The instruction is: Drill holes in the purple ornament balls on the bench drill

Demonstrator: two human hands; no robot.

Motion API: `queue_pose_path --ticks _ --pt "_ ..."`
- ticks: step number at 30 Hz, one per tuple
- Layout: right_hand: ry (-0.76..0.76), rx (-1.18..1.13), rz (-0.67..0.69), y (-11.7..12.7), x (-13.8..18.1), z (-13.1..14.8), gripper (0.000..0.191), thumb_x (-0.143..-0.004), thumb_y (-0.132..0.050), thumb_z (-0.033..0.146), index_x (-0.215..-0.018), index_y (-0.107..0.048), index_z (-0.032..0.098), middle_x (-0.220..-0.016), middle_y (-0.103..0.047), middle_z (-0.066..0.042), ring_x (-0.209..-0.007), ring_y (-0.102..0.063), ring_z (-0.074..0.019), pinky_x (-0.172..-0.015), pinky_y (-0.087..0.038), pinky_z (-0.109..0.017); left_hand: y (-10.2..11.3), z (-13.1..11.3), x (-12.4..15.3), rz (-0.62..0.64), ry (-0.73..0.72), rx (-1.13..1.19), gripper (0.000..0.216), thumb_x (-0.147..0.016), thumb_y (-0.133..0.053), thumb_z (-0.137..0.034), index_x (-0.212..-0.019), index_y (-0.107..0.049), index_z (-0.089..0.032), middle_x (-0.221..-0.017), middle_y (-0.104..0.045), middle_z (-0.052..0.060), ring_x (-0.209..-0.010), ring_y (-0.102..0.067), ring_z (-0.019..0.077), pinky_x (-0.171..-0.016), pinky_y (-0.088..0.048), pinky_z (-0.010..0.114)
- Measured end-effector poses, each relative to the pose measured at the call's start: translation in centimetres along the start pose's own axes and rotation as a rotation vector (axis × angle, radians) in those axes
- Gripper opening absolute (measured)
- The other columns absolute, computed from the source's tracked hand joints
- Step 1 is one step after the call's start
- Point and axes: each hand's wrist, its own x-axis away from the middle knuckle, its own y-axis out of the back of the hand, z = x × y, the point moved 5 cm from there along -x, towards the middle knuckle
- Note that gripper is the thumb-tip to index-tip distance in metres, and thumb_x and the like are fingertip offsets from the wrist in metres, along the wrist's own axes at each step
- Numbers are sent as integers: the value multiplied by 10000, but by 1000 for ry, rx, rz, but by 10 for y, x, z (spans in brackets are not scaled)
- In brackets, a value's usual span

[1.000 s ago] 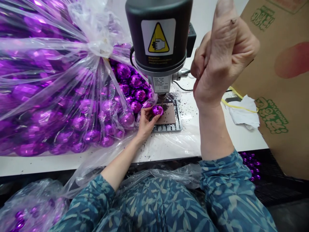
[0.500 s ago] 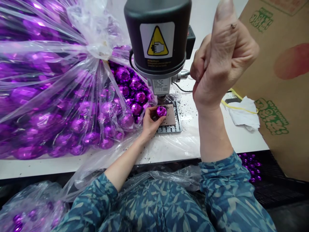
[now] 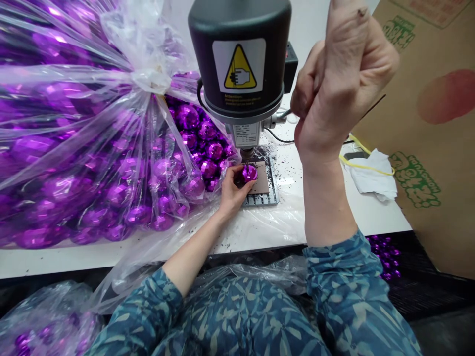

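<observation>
Many purple balls point(image 3: 122, 190) crowd the clear bag point(image 3: 144, 74) over the desk's point(image 3: 334, 215) left, right up against the left hand point(image 3: 230, 192), its grip pinching one faceted ball point(image 3: 248, 173) on the plate point(image 3: 266, 185) under the drill head point(image 3: 241, 64). Right hand point(image 3: 337, 84) is raised, grip clenched on the lever point(image 3: 282, 114). Bare desk edge runs beside the cardboard box point(image 3: 426, 163).

White surface point(image 3: 44, 259), glossy, its front edge running left to right. Dark grit point(image 3: 290, 165) is scattered over the middle. Plain pale wall point(image 3: 310, 27) behind. A tall brown cardboard box point(image 3: 441, 163) with green print stands at the right end, a crumpled white cloth point(image 3: 374, 180) just beside it. Below the edge lies a dark ribbed area point(image 3: 430, 296); floor or shelf, cannot tell. Light bright and even.
</observation>
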Motion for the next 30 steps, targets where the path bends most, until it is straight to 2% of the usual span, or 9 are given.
queue_pose_path --ticks 3,5,7,9,12,15,18,24,30 --pt "-75 47 21 -3 -6 -12 448 -1050 -335 227 -614 -234 248 -417 -262 87 -313 -206 -58 -368 -189 -246 -3 -1 -3 -3 8 -19 527 -735 -852 -289 -1191 -607 -193 -1206 -688 105 -1153 -669 257 -1043 -532 435" --pt "-58 81 21 -5 -8 -15 509 -1049 -307 492 -619 -177 251 -412 -237 81 -314 -169 -53 -359 -177 -253 -3 -1 -4 2 13 -26 526 -734 -850 -286 -1193 -612 -192 -1206 -693 107 -1155 -671 263 -1047 -531 441" --pt "-16 92 5 -6 -9 -15 615 -912 -257 785 -633 -145 249 -428 -195 74 -320 -165 -48 -344 -152 -260 -3 -1 -4 16 18 -30 536 -728 -857 -299 -1194 -612 -193 -1188 -703 105 -1131 -683 263 -1031 -541 439" --pt "7 107 -3 -6 -8 -12 679 -794 -200 906 -632 -160 248 -442 -180 69 -322 -183 -49 -339 -133 -271 -2 0 -3 20 21 -35 551 -720 -867 -311 -1191 -607 -194 -1167 -712 99 -1108 -693 260 -1019 -549 437" --pt "-20 139 14 -4 -4 -7 656 -868 -209 854 -627 -235 244 -447 -200 67 -337 -210 -57 -361 -149 -274 -1 2 -3 11 30 -38 557 -711 -876 -312 -1179 -599 -195 -1143 -721 90 -1100 -700 257 -1020 -551 434" --pt "-32 75 30 1 4 3 477 -1025 -445 457 -621 -337 227 -470 -210 66 -367 -252 -58 -404 -184 -260 -1 2 -3 19 31 -36 554 -719 -871 -320 -1183 -596 -193 -1145 -721 91 -1101 -700 254 -1019 -550 427" --pt "-18 -11 46 8 16 13 318 -980 -514 204 -664 -485 224 -474 -251 77 -379 -276 -58 -451 -231 -258 -1 0 -2 24 23 -44 547 -737 -864 -335 -1194 -597 -196 -1150 -718 88 -1104 -697 250 -1014 -548 413" --pt "-59 209 18 24 37 19 608 -891 -425 780 -601 -455 247 -452 -263 54 -389 -279 -87 -461 -278 -318 0 0 -1 23 4 -41 558 -739 -866 -348 -1205 -599 -199 -1170 -716 93 -1110 -693 258 -1013 -542 428" --pt "-26 144 36 28 44 17 527 -919 -512 675 -612 -508 247 -439 -249 56 -375 -277 -88 -439 -267 -329 1 1 -2 28 6 -35 560 -737 -872 -355 -1201 -602 -195 -1171 -718 96 -1130 -692 258 -1045 -531 425"
